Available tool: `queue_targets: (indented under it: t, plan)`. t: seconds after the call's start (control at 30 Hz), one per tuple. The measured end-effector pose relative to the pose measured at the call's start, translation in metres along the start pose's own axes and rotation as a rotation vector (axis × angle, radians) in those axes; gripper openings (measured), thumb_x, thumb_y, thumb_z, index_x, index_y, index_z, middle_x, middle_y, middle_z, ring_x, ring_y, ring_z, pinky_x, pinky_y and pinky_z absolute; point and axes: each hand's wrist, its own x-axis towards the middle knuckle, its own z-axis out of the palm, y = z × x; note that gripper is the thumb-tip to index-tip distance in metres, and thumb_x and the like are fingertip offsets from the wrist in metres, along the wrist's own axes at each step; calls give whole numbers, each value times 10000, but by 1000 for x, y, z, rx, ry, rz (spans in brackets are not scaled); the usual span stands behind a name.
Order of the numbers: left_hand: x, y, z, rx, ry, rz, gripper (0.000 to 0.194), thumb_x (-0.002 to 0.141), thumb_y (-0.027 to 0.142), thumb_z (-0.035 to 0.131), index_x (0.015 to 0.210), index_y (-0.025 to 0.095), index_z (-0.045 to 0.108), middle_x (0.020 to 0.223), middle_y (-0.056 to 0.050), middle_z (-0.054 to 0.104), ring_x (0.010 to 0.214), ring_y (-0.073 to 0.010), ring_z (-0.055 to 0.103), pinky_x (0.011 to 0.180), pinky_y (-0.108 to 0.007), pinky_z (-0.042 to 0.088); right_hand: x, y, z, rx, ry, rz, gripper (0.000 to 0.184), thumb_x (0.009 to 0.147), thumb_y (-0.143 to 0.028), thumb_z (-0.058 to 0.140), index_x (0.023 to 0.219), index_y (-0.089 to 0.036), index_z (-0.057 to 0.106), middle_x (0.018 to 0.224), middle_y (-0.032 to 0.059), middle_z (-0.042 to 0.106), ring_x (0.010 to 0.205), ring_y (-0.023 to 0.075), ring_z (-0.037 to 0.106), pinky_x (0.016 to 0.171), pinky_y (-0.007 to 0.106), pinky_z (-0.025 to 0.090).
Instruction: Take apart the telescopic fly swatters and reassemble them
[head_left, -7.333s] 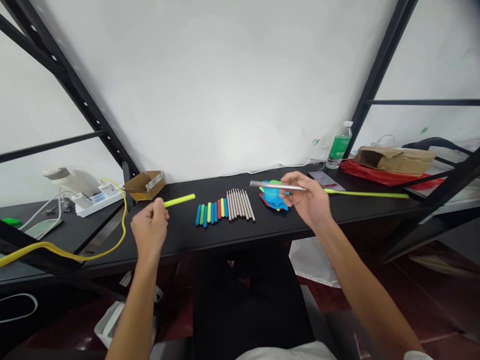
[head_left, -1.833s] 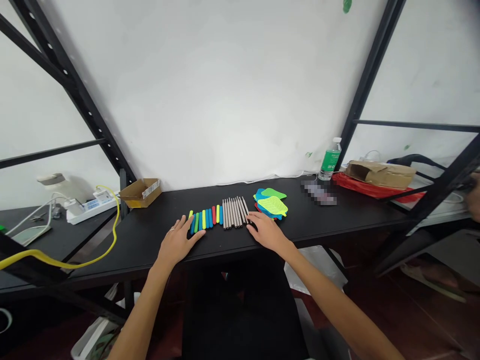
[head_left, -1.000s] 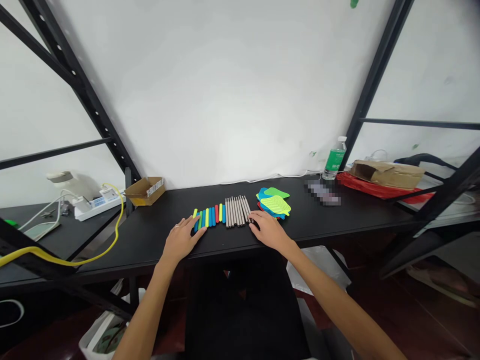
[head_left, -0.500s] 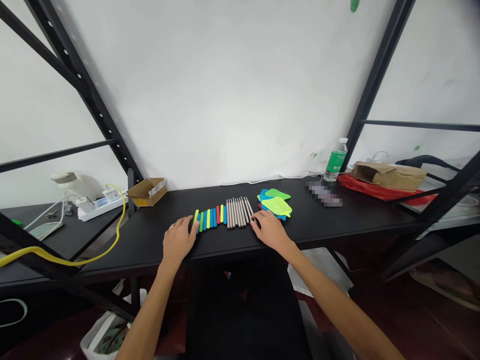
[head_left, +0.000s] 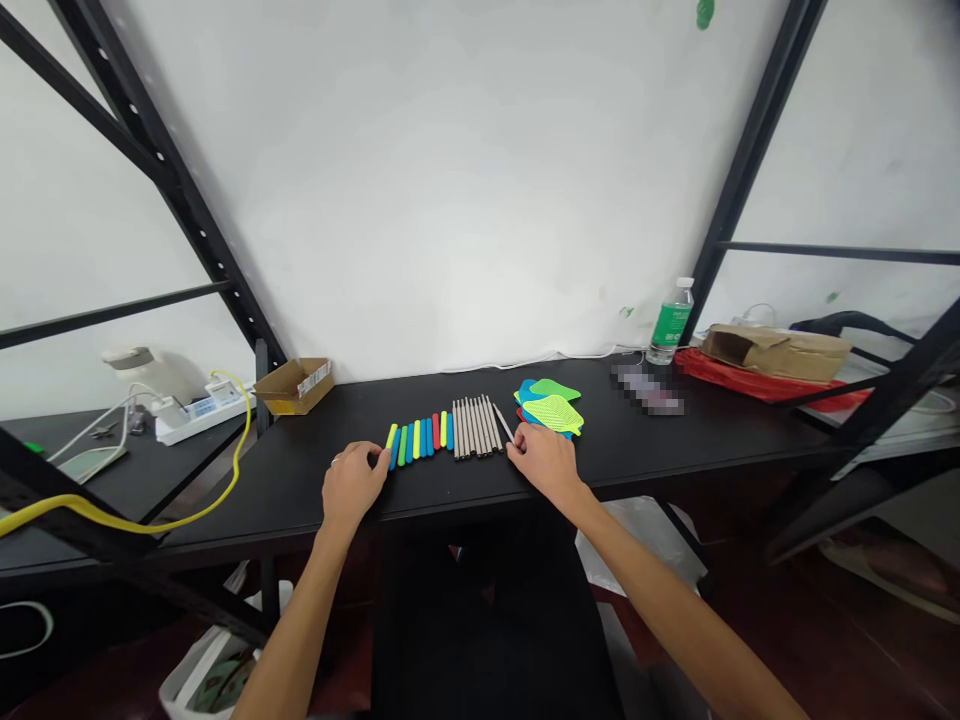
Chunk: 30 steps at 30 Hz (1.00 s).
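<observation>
A row of short coloured sticks [head_left: 417, 440], green, blue, yellow and red, lies side by side on the black desk. My left hand [head_left: 355, 486] is at the row's left end, thumb and forefinger closed on the lower end of a yellow stick [head_left: 391, 437]. Right of the sticks come several thin grey metal rods [head_left: 475, 428] laid parallel. My right hand [head_left: 546, 458] pinches the lower end of the rightmost grey rod [head_left: 503, 421], which slants away from the others. Just behind that hand is a pile of leaf-shaped plastic mesh pieces [head_left: 553, 411], yellow, green, blue and red.
On the desk's left stands an open cardboard box [head_left: 295, 388]; a power strip [head_left: 202, 413] and yellow cable [head_left: 237, 450] are further left. A water bottle [head_left: 672, 322] stands back right, near a red bag [head_left: 739, 377] under a brown box [head_left: 778, 350]. Black metal uprights flank the desk.
My right hand has drawn the last grey rod's lower end slightly right, widening the gap to the others. My left hand has shifted slightly left and down, its fingers more curled.
</observation>
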Motion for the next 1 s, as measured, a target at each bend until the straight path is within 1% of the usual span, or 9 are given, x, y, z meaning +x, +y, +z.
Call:
queue_targets:
  t: [0.17,0.37,0.47,0.53,0.6,0.7,0.83,0.9,1.0]
  plan:
    - [1,-2,1,-49,8,-41,351,902,473,455,893,200,675,1188,-114,679,1059,-339,608,821,-382,465,2,-3,-2,-58,-40,115,253,888,-439,570,932,-228,701,825,72,712,764,247,673,621,302,362]
    - [-1,-2,-4,-108,61,-130,301,893,420,469,956,210,675,999,-113,738,981,-336,655,759,-378,469,5,1,-1,30,-33,124,301,870,-377,527,669,-203,668,711,94,678,708,249,656,610,308,363]
    - [0,-5,-6,-197,123,-141,275,893,380,474,990,210,668,955,-97,754,926,-313,681,758,-376,479,10,10,-2,307,-22,99,333,858,-376,518,579,-206,587,615,53,604,619,208,589,557,287,332]
    - [2,-8,-5,-273,172,-127,298,900,361,474,1061,204,669,947,-88,762,916,-295,692,790,-376,486,15,14,-3,669,-92,100,341,861,-418,516,603,-202,570,531,8,497,503,152,479,492,261,280]
    - [4,-11,-4,-347,197,-82,354,909,346,464,1157,190,664,941,-82,766,924,-273,698,834,-366,486,19,16,-6,1093,-220,151,341,847,-493,553,692,-192,585,488,-52,372,408,96,312,434,237,191]
    - [5,-11,-1,-429,193,-8,409,918,350,453,1209,171,678,946,-80,769,878,-247,702,827,-342,498,21,14,-11,1550,-307,245,373,771,-537,683,800,-175,598,508,-108,280,394,50,167,411,218,111]
    - [2,5,1,-517,171,111,401,926,396,469,1150,179,721,1015,-81,760,870,-233,690,791,-318,510,22,13,-17,1757,-230,280,347,717,-454,775,742,-175,569,515,-112,297,392,32,205,395,203,148]
    - [-3,18,2,-545,145,197,384,936,395,476,1143,191,726,1059,-75,746,885,-220,676,776,-305,504,23,15,-19,1762,-186,291,341,710,-434,782,727,-177,559,530,-91,383,391,35,279,387,200,167]
    - [-10,37,2,-600,111,285,369,942,408,490,1131,206,735,1040,-68,730,830,-196,648,717,-289,494,24,19,-23,1692,-110,308,313,693,-406,793,787,-162,620,598,-44,532,428,52,407,389,195,216]
